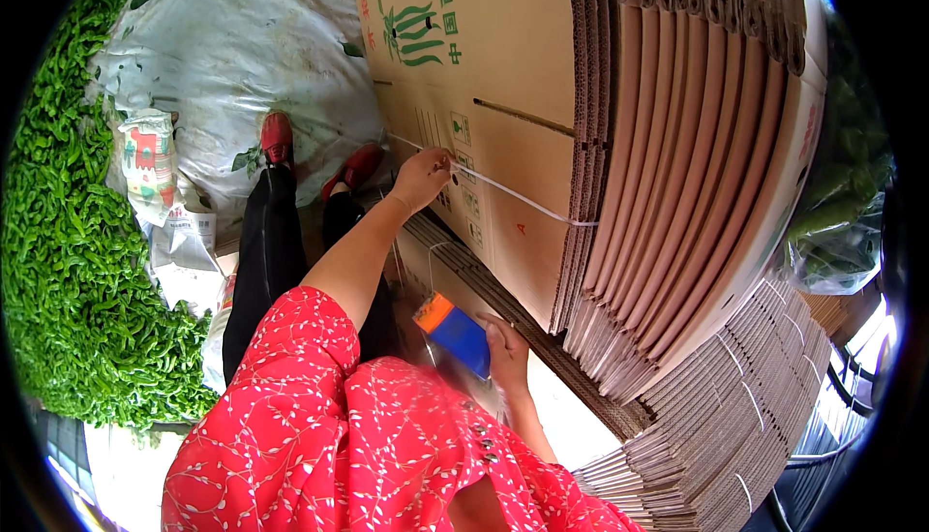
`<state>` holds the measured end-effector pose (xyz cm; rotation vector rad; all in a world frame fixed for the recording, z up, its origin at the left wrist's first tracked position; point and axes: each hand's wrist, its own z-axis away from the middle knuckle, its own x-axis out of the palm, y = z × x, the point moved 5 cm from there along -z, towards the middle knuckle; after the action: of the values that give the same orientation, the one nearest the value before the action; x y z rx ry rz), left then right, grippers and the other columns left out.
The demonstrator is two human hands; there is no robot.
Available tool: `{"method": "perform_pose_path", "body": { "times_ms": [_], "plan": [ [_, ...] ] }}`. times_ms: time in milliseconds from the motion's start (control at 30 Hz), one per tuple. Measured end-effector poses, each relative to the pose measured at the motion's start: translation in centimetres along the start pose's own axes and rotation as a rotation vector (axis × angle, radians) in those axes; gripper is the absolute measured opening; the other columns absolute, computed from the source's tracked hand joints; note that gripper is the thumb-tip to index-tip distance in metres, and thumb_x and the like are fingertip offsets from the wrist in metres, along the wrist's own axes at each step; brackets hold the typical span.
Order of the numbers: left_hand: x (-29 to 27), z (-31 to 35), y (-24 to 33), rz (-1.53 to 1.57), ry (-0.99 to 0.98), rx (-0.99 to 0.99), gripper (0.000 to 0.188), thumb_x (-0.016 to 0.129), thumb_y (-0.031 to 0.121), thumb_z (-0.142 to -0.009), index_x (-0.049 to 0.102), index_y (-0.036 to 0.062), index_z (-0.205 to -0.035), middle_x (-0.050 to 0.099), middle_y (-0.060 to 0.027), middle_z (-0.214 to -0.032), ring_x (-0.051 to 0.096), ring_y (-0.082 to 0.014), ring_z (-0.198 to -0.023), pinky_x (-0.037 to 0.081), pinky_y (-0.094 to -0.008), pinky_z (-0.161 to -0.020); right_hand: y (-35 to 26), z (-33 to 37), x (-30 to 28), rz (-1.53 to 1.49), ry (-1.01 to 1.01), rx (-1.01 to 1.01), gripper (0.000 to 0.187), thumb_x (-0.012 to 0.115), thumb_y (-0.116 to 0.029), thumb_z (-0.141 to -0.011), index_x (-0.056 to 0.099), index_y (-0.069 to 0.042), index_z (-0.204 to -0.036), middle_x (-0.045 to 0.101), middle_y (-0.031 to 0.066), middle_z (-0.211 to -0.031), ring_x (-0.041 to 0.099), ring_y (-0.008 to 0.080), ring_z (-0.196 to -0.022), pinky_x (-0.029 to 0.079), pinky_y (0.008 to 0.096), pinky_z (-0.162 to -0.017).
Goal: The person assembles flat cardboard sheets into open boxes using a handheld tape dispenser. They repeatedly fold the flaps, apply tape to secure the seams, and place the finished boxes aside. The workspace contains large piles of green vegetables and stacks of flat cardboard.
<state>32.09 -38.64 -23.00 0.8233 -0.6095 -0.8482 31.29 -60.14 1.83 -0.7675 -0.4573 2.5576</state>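
Strapping (523,198) — the thin white band around the bundle of flattened cartons (619,145) — is what my left hand (423,179) pinches, fingers pressed together on it where it crosses the printed face of the top carton. I judge I hold it taut there so it lifts clear of the cardboard. Below that grip and nearer my body, my right hand (505,353) is closed around a blue cutter with an orange end (453,334), its tip pointing up toward the band; it is blurred, so I cannot tell if a blade is out. Beyond the grip, the bundle stands on edge against more strapped stacks (735,416) lying flat. Beside my legs, away from the cartons, white sheeting (232,38) covers the floor, with a printed sack (145,159) on it and a heap of green peppers (58,271) — loose, not boxed. A clear bag (837,212) beyond the bundle holds more green produce.
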Motion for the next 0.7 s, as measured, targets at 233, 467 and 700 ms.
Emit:
{"method": "perform_pose_path", "body": {
  "times_ms": [233, 467, 700],
  "plan": [
    [1.4, 0.9, 2.8, -0.114, 0.015, 0.147, 0.021, 0.061, 0.005, -0.074, 0.057, 0.0032, -0.095, 0.057, -0.0133, -0.091, 0.057, -0.0349, -0.084, 0.048, -0.0390, -0.075, -0.2, -0.3, 0.1, 0.047, 0.026, -0.070, 0.028, 0.054, -0.018, -0.096, 0.063, 0.000, -0.115, 0.069, 0.0099, -0.104, 0.061, 0.0137, -0.099, 0.045, 0.0268, -0.088],
    [2.2, 0.8, 3.0, -0.539, 0.293, 0.352, 0.018, 0.063, 0.005, -0.076, 0.056, 0.0077, -0.092, 0.056, -0.0115, -0.094, 0.057, -0.0346, -0.088, 0.049, -0.0443, -0.073, -0.6, -1.4, 0.5, 0.037, 0.001, 0.089, 0.029, 0.055, -0.020, -0.095, 0.063, 0.000, -0.115, 0.067, 0.0055, -0.101, 0.056, 0.0083, -0.090, 0.044, 0.0238, -0.082],
    [2.2, 1.0, 1.8, -0.420, 0.246, 0.290, 0.016, 0.062, 0.004, -0.078, 0.056, 0.0076, -0.092, 0.057, -0.0100, -0.092, 0.060, -0.0344, -0.080, 0.050, -0.0426, -0.066, 1.1, -3.5, 3.2, -0.014, -0.010, -0.007, 0.030, 0.056, -0.022, -0.096, 0.063, 0.000, -0.115, 0.068, 0.0070, -0.102, 0.059, 0.0103, -0.095, 0.045, 0.0249, -0.086]
  ]
}}
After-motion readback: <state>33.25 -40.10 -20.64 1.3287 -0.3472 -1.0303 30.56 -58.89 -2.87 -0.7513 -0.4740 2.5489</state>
